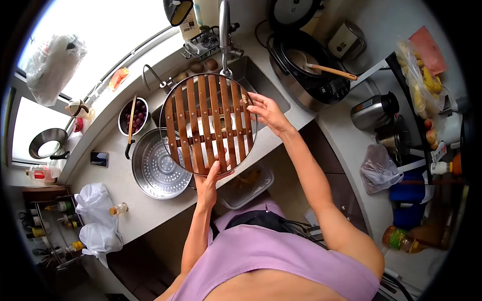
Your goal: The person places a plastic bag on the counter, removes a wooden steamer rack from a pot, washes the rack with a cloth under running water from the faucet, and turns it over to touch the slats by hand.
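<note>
A round rack of brown wooden slats (208,123) with a thin metal rim is held up in front of the sink (278,95). My left hand (211,178) grips its lower edge, thumb on the slats and fingers partly hidden behind. At the rack's right edge is my right hand (268,114), fingers apart and touching or very near the rim. Left of the rack, a metal steamer pot with a perforated bottom (163,165) sits on the counter (115,175), partly behind the rack. The faucet (225,37) rises behind the rack.
A bowl of dark round fruit (134,118) with chopsticks, a phone (99,159) and white plastic bags (98,215) lie to the left. An open cooker (311,70) holding a spatula stands right of the sink. Below the counter edge is a clear plastic bin (246,190).
</note>
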`<action>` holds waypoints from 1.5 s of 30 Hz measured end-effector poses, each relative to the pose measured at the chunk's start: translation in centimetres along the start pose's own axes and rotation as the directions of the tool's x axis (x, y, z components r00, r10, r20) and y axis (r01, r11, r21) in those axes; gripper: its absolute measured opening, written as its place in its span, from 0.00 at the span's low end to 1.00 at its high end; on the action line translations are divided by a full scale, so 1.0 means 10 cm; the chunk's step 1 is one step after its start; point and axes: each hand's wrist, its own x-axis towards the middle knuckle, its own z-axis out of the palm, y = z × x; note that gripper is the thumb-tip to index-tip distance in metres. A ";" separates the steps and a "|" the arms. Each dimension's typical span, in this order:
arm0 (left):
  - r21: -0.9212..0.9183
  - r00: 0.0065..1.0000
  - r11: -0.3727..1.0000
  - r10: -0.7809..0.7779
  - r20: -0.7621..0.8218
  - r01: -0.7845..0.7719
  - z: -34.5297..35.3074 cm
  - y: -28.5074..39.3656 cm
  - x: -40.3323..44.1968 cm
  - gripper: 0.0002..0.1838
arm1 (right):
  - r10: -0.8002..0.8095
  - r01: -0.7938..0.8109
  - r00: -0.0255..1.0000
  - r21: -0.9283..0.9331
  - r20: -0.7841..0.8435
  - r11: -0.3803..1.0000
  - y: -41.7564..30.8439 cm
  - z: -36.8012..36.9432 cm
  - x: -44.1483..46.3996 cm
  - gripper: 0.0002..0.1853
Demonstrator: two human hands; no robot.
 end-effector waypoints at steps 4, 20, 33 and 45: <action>-0.023 0.993 1.000 0.004 -0.121 -0.006 0.31 -0.06 -0.13 0.25 | 0.178 -0.260 0.948 0.323 0.262 0.910 -0.09 -0.15 0.15 0.30; -0.014 0.970 0.998 0.064 -0.235 -0.069 0.53 0.04 -0.34 0.25 | 0.246 -0.290 0.939 0.169 0.241 0.942 -0.10 0.11 0.31 0.19; -0.065 0.919 0.993 0.067 -0.389 -0.100 0.64 0.13 -0.10 0.33 | 0.298 -0.416 0.824 0.158 0.481 0.895 -0.09 0.03 0.75 0.24; -0.007 0.792 0.998 0.040 -0.609 -0.056 1.37 0.00 0.24 0.31 | 0.438 -0.567 0.722 0.095 0.536 0.818 0.07 -0.23 1.26 0.16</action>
